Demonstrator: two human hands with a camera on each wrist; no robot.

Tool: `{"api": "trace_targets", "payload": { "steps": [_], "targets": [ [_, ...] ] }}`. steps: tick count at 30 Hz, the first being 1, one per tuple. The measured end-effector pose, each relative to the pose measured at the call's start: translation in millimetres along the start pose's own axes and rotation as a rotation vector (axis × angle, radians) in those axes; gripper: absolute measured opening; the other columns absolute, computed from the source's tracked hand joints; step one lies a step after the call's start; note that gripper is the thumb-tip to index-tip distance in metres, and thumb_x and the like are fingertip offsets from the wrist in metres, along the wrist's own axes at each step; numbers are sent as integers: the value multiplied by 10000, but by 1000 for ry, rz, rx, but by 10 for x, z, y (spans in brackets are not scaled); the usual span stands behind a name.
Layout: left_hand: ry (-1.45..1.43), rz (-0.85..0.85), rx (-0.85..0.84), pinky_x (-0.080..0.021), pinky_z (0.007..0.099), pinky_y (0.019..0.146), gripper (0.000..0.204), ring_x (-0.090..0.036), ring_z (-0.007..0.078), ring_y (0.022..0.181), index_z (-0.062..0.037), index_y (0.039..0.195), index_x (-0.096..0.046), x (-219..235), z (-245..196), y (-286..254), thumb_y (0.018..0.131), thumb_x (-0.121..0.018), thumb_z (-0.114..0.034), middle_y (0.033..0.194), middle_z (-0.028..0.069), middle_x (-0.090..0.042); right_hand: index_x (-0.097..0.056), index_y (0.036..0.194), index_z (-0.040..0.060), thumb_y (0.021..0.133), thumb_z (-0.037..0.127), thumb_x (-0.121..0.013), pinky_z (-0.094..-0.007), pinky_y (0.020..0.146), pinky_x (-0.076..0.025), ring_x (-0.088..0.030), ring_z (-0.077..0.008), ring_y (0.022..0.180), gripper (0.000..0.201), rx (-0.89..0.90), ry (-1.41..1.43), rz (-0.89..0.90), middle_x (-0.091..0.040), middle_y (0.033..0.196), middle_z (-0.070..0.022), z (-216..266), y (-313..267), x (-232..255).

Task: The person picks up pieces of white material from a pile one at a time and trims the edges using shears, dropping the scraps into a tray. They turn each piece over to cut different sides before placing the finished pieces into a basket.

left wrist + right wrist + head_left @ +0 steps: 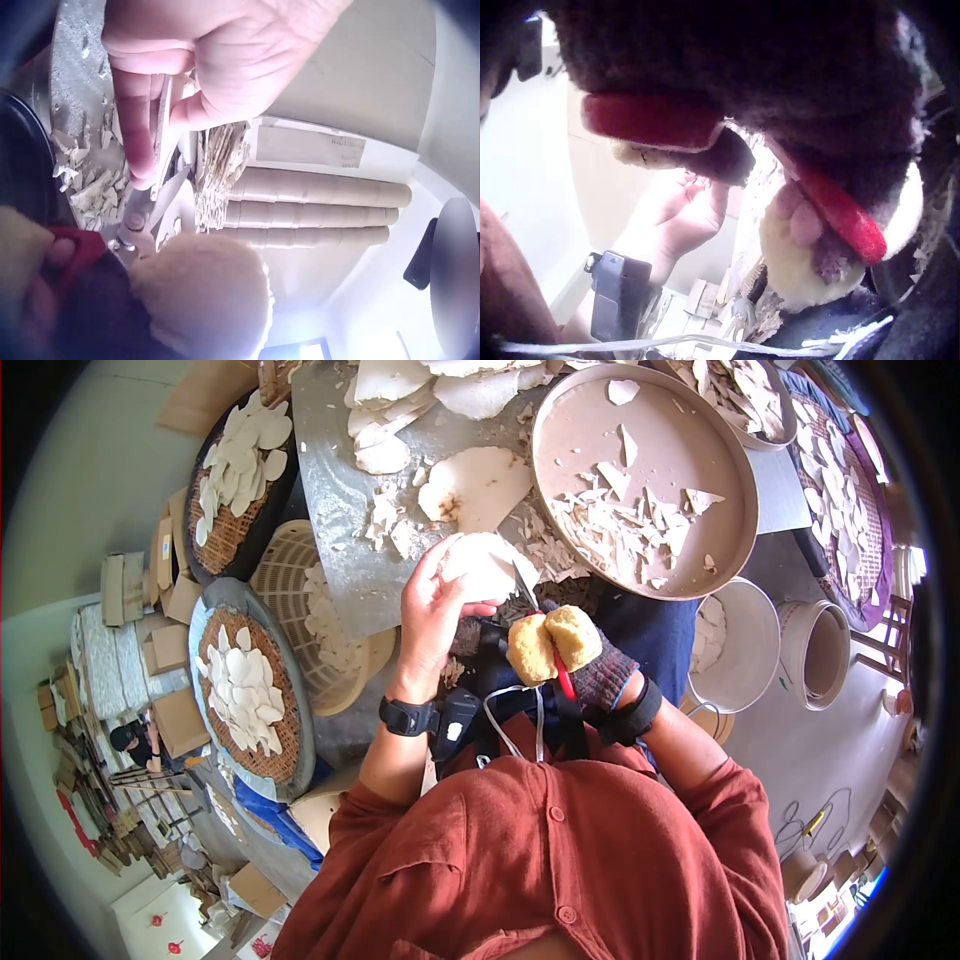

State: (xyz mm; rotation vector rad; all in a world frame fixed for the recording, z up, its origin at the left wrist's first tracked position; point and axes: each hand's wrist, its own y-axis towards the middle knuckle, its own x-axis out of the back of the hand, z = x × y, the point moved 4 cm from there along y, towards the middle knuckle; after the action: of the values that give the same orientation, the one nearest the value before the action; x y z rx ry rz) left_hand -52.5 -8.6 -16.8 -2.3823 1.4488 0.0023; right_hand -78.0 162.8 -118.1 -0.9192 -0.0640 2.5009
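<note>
Shards (pixel 618 536) lie in the tray (pixel 690 455) ahead-right of the scissors (pixel 526 590).

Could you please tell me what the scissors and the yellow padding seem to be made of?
The scissors appear to have smooth metal blades, judging by their grey sheen, and red handles, probably plastic, given their even colour. The yellow padding looks like matte foam or sponge, going by its bulky, grainy surface.

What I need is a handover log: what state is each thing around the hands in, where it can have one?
Left hand, bare, pinching the slice
Right hand, gloved, gripping the scissors
Slice, held up off the table
Scissors, blades apart
Sponges, close against the right hand
Tray, uncovered, partly filled
Bucket, uncovered, partly filled
Basket, uncovered, partly filled
Table, littered
</note>
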Motion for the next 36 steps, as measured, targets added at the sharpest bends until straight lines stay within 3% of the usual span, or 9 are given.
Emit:
{"api": "trace_targets", "payload": {
  "steps": [3, 11, 13, 17, 20, 28, 31, 34, 36],
  "targets": [
    [5, 63, 87, -560, 266, 608, 455, -669, 236, 753, 0, 1306, -374, 72, 19, 32, 879, -517, -67, 1040, 158, -608, -552, 1067, -23, 891, 170, -516, -344, 853, -480, -619, -251, 922, 263, 20, -290, -10, -629, 1000, -145, 100, -52, -60],
    [27, 188, 151, -556, 255, 600, 455, -674, 226, 732, 6, 1292, -392, 77, -96, 60, 865, -525, -76, 980, 161, -631, -591, 984, 15, 766, 144, -679, -299, 740, -497, -631, -235, 836, 267, -120, 443, -55, -644, 956, -131, 313, -151, -275],
    [21, 212, 185, -557, 258, 602, 454, -673, 226, 734, 6, 1290, -394, 97, -99, 83, 862, -524, -74, 984, 160, -629, -589, 1015, 8, 850, 113, -593, -311, 797, -498, -623, -196, 894, 196, -22, 62, -53, -641, 981, -101, 238, -167, -197],
    [16, 216, 232, -569, 277, 616, 444, -674, 252, 745, 21, 1283, -398, 132, -82, 86, 860, -517, -49, 1025, 179, -612, -595, 1022, 10, 884, 100, -560, -310, 828, -493, -618, -171, 923, 168, -52, 233, -63, -643, 986, -79, 239, -218, -224],
    [8, 215, 202, -569, 282, 614, 410, -673, 255, 751, 8, 1254, -408, 163, -48, 93, 862, -517, -48, 1017, 174, -614, -595, 1024, 9, 888, 120, -559, -305, 820, -494, -618, -171, 919, 179, 124, -311, 20, -642, 988, -78, 347, -207, -237],
    [41, 215, 195, -567, 282, 608, 348, -673, 256, 740, -22, 1193, -409, 170, -133, 47, 869, -529, -64, 999, 166, -613, -586, 995, 34, 772, 128, -650, -320, 804, -484, -616, -245, 902, 250, -42, -8, -42, -636, 934, -96, 131, -130, -126],
    [60, 275, 278, -564, 280, 620, 399, -668, 236, 750, -14, 1223, -405, 155, -108, 26, 859, -558, -74, 1003, 153, -614, -588, 994, 29, 789, 125, -635, -323, 807, -485, -619, -244, 909, 232, 195, -452, 2, -638, 938, -105, 309, -81, -150],
    [-60, 131, 203, -555, 273, 649, 448, -658, 203, 792, -6, 1242, -407, 174, -34, 15, 840, -593, -73, 997, 126, -621, -583, 989, 15, 813, 110, -609, -334, 771, -493, -619, -263, 879, 202, 165, -323, -8, -634, 922, -125, 352, -52, -176],
    [-111, -31, 121, -546, 267, 675, 468, -646, 180, 828, -5, 1248, -409, 170, 52, 11, 829, -609, -63, 994, 115, -626, -580, 983, 12, 813, 101, -601, -340, 749, -495, -614, -281, 857, 193, -94, 410, -31, -628, 894, -127, 292, -93, -229]
  ]
}}
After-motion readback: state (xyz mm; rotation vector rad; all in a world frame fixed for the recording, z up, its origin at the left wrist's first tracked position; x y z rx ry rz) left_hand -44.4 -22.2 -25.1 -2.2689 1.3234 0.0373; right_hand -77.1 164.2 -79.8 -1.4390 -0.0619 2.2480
